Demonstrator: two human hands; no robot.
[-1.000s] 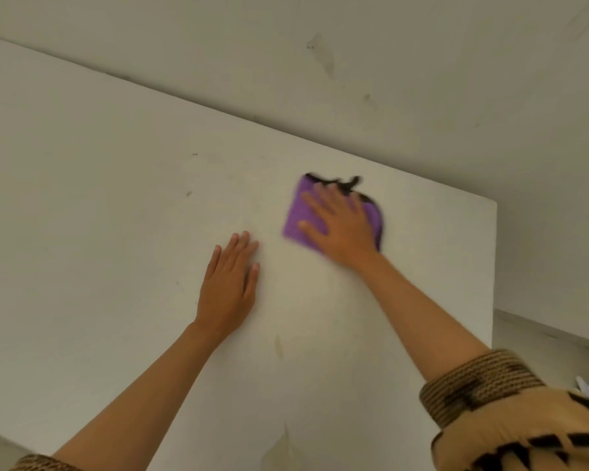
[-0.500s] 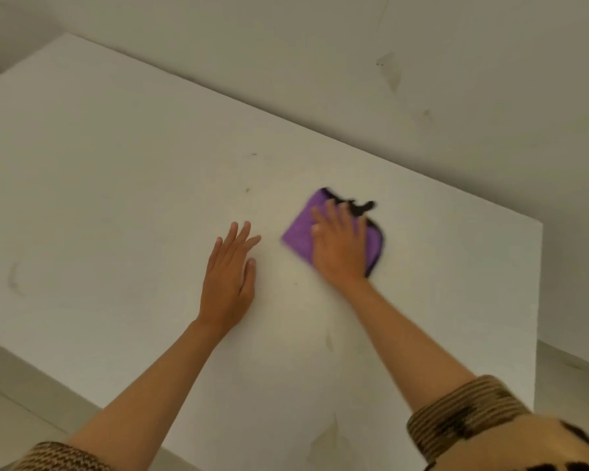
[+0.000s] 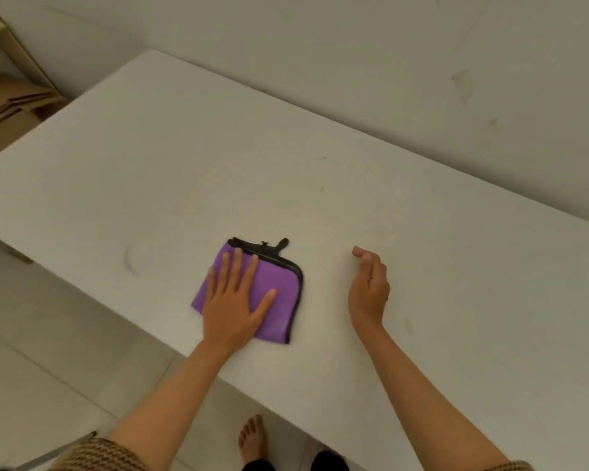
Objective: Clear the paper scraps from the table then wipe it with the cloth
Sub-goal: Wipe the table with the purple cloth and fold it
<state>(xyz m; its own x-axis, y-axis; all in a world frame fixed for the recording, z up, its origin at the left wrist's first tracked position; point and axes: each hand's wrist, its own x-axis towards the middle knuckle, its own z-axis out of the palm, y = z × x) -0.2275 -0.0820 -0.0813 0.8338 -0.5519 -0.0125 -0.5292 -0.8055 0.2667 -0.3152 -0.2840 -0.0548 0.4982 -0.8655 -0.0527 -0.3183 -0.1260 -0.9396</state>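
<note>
one folded purple cloth (image 3: 281, 283) with a dark trim is lying on the white table (image 3: 456, 260) near its front edge. the person's left hand (image 3: 233, 300) is pressing on it with palm flat and fingers spread, while the right hand (image 3: 369, 290) is waiting apart to the right, fingers loosely curled and holding nothing. the cloth is looking soft, light and limp, so it is probably handling best under a broad flat palm bearing on its middle, since pinching one corner is likely dragging it into a heap rather than wiping.
</note>
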